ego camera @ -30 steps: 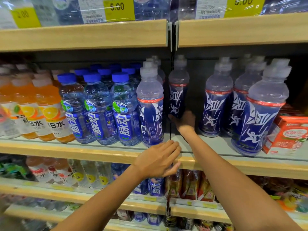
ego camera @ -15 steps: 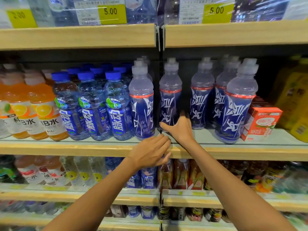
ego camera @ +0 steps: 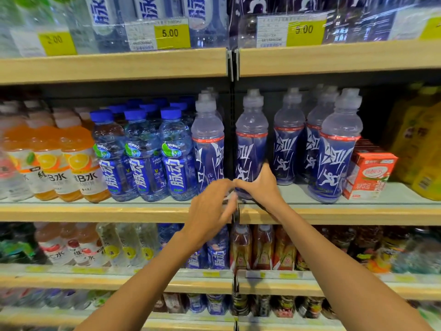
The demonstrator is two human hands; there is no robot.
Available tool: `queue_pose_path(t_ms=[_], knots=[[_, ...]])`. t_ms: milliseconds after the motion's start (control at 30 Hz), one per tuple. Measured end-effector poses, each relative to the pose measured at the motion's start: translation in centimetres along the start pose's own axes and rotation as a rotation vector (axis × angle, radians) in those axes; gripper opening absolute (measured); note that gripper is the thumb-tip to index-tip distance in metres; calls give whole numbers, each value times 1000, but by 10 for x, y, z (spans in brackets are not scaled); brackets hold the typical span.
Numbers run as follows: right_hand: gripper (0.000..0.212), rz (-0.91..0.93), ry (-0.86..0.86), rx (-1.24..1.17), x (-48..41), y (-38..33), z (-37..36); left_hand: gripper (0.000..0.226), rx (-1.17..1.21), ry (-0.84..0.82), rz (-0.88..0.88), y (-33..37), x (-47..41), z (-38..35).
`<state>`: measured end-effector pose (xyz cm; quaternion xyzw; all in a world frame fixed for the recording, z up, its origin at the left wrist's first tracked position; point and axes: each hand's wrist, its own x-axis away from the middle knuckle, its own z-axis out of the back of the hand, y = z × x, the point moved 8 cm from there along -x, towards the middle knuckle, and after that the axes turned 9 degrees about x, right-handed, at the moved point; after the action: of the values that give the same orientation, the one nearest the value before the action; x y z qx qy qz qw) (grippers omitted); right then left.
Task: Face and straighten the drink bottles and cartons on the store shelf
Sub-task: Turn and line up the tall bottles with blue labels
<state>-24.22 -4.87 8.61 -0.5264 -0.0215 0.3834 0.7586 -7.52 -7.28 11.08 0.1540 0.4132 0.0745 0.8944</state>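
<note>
On the middle shelf (ego camera: 358, 212) stands a row of clear sport bottles with dark blue labels. My right hand (ego camera: 260, 185) grips the base of one of them, the centre bottle (ego camera: 251, 144), near the shelf's front edge. My left hand (ego camera: 210, 209) hovers in front of the shelf lip, fingers relaxed and blurred, just left of that bottle and below the neighbouring sport bottle (ego camera: 208, 144). It holds nothing. A red and white carton (ego camera: 370, 174) stands on the right of the row.
Blue-capped bottles (ego camera: 143, 154) and orange drink bottles (ego camera: 78, 163) fill the shelf's left side. Yellow cartons (ego camera: 420, 144) stand at far right. The shelf above carries shrink-wrapped packs behind price tags (ego camera: 170, 35). Lower shelves hold more bottles (ego camera: 262, 247).
My right hand has drawn the centre sport bottle forward from the back to the shelf's front. My left hand has risen from the shelf lip toward the bottle's base. The camera shifted right.
</note>
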Motion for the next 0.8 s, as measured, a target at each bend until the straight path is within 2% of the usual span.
queue_pose_path(t_ms=[133,333,400,533,667,733,800], knots=[[67,62,-26,-113,26,-11,9,26,327,247,209,0,-24,37],[74,115,-144,-156,63,-34,13,38,797,191,411,25,-61,37],[72,117,-180,-143,75,-41,11,36,867,222,441,34,-67,39],[67,114,-166,-98,94,-53,9,35,940,411,521,35,-64,50],[69,128,-126,8,108,-59,8,22,1027,491,581,32,-61,55],[68,124,-190,-59,113,-57,5,15,1084,482,596,29,-60,55],[69,59,-285,-233,114,-49,4,11,1154,439,626,23,-60,54]])
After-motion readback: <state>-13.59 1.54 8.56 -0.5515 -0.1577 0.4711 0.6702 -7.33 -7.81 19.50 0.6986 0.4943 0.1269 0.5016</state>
